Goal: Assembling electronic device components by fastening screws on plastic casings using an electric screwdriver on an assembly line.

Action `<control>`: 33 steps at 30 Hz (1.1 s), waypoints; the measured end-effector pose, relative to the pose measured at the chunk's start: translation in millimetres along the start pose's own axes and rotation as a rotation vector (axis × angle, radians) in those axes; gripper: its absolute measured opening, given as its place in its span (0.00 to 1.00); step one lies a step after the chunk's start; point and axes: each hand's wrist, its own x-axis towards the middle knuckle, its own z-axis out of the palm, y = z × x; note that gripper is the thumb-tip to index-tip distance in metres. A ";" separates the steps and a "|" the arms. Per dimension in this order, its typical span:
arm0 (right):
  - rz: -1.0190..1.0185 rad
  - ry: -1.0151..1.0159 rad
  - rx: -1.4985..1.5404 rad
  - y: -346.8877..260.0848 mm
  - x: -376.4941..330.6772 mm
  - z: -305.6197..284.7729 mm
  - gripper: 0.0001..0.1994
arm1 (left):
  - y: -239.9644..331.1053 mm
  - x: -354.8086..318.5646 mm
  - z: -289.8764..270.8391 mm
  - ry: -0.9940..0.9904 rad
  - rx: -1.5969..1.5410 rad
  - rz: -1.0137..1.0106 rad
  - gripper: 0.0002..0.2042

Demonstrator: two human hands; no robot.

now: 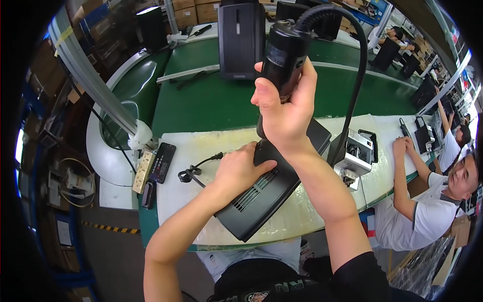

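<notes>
A flat black case (261, 201) with slotted vents lies slantwise on the pale, film-covered mat. My left hand (241, 168) holds its left edge, with the thumb over the vented top and the fingers along the side. Above the case, my right hand (289, 108) is wrapped around a black electric screwdriver (283, 58), held upright. A thick black cord (363, 60) loops from the tool's top down to the right. The screwdriver's lower end points down near my left fingertips; my hand and the case hide whether the bit touches anything.
Left of the case are a cable with a plug (193, 170), a dark phone-like slab (162, 162) and a power strip (144, 172). A silver metal unit (355, 152) stands at right. A tall black case (242, 40) stands on the green belt (196, 105). A co-worker (427, 211) sits at right.
</notes>
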 end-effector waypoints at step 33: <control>-0.043 0.517 -0.730 -58.3 -117.2 -257.2 0.25 | -37.9 -110.4 70.5 0.778 -1.090 -0.171 0.23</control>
